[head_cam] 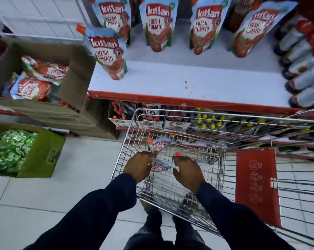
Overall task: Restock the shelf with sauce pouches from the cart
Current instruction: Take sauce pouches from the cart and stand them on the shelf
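Both my hands reach down into the wire cart (223,120). My left hand (138,166) grips a tomato sauce pouch (159,145) that sticks up beyond my fingers, orange cap to the left. My right hand (187,170) closes on another pouch, whose orange cap (178,154) shows above my knuckles. A third pouch (159,166) lies in the cart between my hands. On the white shelf (197,82) one pouch (110,55) stands at the front left, and a row of pouches (158,24) stands behind it.
An open cardboard box (75,83) with more sauce pouches sits left of the shelf. A green box (42,154) of green packets stands on the tiled floor at the left. Dark bottles (304,69) line the shelf's right side. The cart's red child-seat flap (255,186) is at the right.
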{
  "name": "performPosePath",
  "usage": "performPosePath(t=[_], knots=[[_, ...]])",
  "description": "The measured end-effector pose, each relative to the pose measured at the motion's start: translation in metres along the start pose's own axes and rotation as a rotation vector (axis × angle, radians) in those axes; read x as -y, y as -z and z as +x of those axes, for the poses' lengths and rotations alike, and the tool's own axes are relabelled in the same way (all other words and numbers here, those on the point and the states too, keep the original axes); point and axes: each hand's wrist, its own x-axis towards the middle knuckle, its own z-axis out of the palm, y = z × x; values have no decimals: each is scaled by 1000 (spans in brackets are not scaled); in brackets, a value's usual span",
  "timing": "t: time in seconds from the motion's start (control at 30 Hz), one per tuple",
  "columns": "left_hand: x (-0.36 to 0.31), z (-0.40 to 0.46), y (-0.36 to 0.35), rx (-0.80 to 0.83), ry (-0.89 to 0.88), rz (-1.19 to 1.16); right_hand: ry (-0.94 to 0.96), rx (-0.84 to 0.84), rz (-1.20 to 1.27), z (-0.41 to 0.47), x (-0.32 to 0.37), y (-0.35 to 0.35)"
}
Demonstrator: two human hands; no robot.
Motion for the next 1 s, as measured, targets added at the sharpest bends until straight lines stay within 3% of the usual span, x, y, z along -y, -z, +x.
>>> performPosePath(t=[0.13,0.33,0.57,1.0], knots=[[8,11,-10,49,-3,5,-102,70,46,5,2,-14],[16,17,-20,35,-33,-6,-189,-22,73,11,1,-26],[11,7,-5,63,-64,-36,-133,-69,37,1,5,-15],[-24,-48,130,-369,-236,-266,81,-388,187,-53,45,144]])
